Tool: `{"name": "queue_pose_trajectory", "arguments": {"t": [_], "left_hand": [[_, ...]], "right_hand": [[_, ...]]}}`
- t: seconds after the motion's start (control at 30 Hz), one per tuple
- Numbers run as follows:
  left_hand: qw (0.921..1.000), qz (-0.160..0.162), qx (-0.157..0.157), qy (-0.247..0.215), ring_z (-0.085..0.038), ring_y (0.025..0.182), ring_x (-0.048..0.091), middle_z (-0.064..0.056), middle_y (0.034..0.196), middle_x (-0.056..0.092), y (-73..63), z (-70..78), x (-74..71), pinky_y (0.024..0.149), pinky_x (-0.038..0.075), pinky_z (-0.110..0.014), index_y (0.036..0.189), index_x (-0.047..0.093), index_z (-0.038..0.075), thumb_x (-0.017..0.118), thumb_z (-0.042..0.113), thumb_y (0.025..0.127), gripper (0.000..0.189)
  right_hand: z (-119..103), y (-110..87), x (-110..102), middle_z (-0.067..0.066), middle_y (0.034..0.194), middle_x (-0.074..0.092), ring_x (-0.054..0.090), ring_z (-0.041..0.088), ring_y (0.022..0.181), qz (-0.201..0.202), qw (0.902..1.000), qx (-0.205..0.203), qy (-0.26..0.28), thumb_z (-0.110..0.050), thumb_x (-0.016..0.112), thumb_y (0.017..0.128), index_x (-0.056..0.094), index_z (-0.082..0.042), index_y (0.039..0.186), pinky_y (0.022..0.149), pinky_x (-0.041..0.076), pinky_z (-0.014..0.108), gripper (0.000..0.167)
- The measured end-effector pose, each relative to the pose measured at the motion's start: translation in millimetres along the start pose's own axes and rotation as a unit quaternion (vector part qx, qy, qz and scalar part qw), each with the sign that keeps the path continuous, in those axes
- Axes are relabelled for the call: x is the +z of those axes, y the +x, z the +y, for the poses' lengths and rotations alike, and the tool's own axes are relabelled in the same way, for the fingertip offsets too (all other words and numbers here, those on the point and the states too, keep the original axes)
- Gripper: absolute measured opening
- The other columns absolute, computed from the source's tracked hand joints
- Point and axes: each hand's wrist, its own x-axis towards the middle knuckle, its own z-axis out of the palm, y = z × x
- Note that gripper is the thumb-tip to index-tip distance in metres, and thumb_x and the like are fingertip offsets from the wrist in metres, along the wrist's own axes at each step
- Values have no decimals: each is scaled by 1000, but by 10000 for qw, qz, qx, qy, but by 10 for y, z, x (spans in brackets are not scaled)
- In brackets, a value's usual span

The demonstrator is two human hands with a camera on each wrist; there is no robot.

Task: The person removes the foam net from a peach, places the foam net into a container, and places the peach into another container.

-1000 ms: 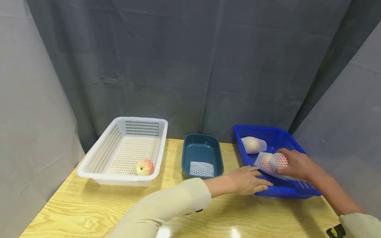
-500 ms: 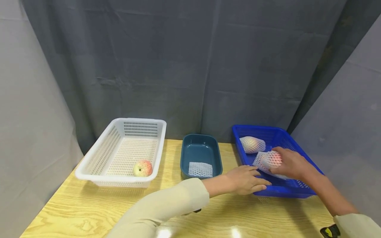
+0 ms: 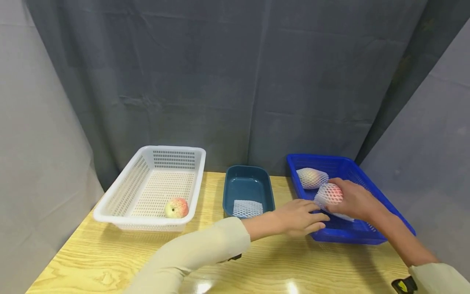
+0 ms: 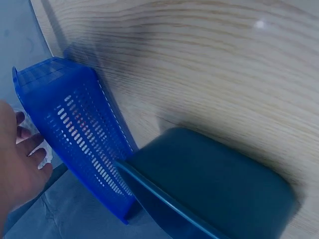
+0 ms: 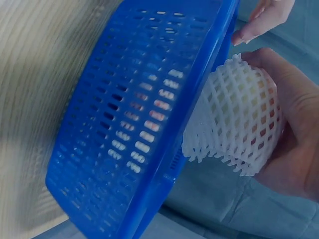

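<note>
The right grip (image 5: 301, 124) holds one fruit (image 5: 261, 94) sleeved in white foam net (image 5: 214, 119); yellow and red tones show through the mesh. The net sits at the rim of a blue slotted basket (image 5: 99, 94); contact is not discernible. Red and white patches show through the slots. Part of the left grip (image 5: 269, 21) appears near the rim. Bench (image 5: 30, 99): wood-grained. Background: grey-blue cloth (image 5: 219, 199).

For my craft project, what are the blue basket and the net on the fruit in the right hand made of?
Blue basket: looks like smooth, slightly shiny plastic; its walls have neat rows of slots.
Net: probably matt plastic foam; its thick white strands spread into diamonds, but looks can't prove it.
</note>
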Motion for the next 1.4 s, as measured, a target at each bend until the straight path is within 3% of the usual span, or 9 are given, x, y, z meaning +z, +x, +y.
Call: {"name": "queue_pose_trajectory", "arguments": {"t": [0.17, 0.37, 0.77, 0.87, 1.07, 1.23, 1.4], "left_hand": [[9981, 548, 212, -168, -11, 139, 36, 3, 149, 46, -164, -134, 18, 114, 24, -23, 152, 43, 27, 23, 44, 109, 50], [9910, 1206, 149, -563, -12, 134, 43, 1, 144, 49, -365, -338, 35, 112, 28, -23, 152, 42, 22, 27, 41, 109, 49], [9783, 1829, -43, -975, -14, 132, 46, -2, 143, 51, -669, -583, 4, 110, 32, -23, 146, 46, 13, 35, 36, 110, 45], [9707, 2199, -27, -973, -14, 131, 48, -3, 140, 54, -729, -624, 18, 108, 34, -21, 143, 50, 11, 39, 33, 109, 42], [9474, 3057, 145, -935, -17, 124, 53, -5, 134, 58, -825, -709, 49, 101, 42, -22, 136, 56, 6, 52, 25, 105, 36], [9421, 3188, 202, -1024, -20, 123, 54, -8, 136, 56, -891, -770, 48, 97, 46, -23, 135, 55, 3, 56, 24, 103, 38], [9444, 3108, 134, -1068, -21, 127, 51, -9, 140, 52, -974, -822, 58, 102, 43, -24, 139, 51, 4, 55, 24, 104, 40]], "right_hand": [[-92, 34, 13, 15, 100, 61, 56, 22, 76, -11, 9999, -92, -48, -37, 83, 76, 50, 3, 134, 57, 46, 34, 79], [-237, 27, 3, 17, 106, 60, 56, 21, 78, 102, 9996, -280, 31, -38, 84, 77, 50, -2, 137, 58, 46, 33, 78], [-489, 67, 26, 14, 113, 61, 56, 18, 80, 274, 9964, -686, 417, -35, 84, 76, 51, -6, 138, 60, 48, 32, 76], [-543, 91, 50, 11, 112, 62, 58, 17, 81, 369, 9943, -869, 504, -33, 85, 76, 53, -7, 137, 62, 49, 33, 74], [-656, 123, 101, 9, 114, 62, 58, 18, 87, 385, 9912, -1098, 627, -35, 85, 77, 53, -8, 137, 66, 50, 34, 73], [-744, 141, 100, 9, 115, 61, 57, 17, 87, 357, 9906, -1145, 653, -34, 84, 78, 52, -8, 139, 66, 49, 33, 74], [-819, 167, 124, 8, 113, 61, 56, 15, 86, 326, 9884, -1302, 718, -32, 84, 78, 52, -7, 139, 64, 50, 31, 73]]}}
